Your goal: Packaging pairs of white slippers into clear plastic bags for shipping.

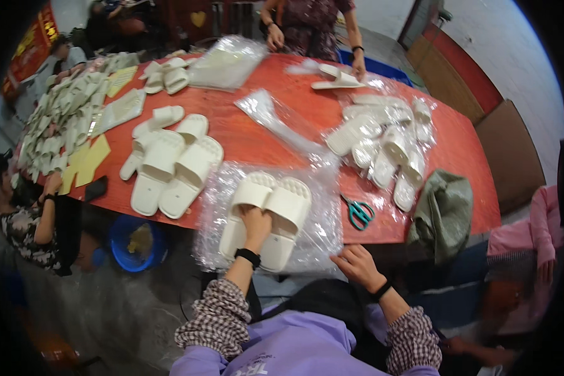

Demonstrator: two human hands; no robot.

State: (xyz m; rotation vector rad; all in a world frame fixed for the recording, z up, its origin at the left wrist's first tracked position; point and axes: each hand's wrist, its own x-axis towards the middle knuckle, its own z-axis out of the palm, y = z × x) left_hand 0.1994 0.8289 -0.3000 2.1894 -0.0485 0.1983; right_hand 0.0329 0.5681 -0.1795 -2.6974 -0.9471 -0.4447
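Observation:
A pair of cream slippers (289,205) lies side by side, toes away from me, on a clear plastic bag (324,207) at the table's near edge. My left hand (255,227) reaches into the slippers at their straps and grips them where they meet; its fingertips are hidden. At the bag's lower right corner, my right hand (356,263) has its fingers closed on the plastic edge. Left of the bag, more cream slippers (191,172) stand in overlapping pairs. Teal-handled scissors (360,213) lie just beyond my right hand.
Bagged slippers (385,141) cover the right of the red table (269,131), near a green cloth (443,207). A large slipper pile (69,113) fills the far left. Across the table, another person's hand (358,67) touches a slipper. A blue basin (138,243) sits below left.

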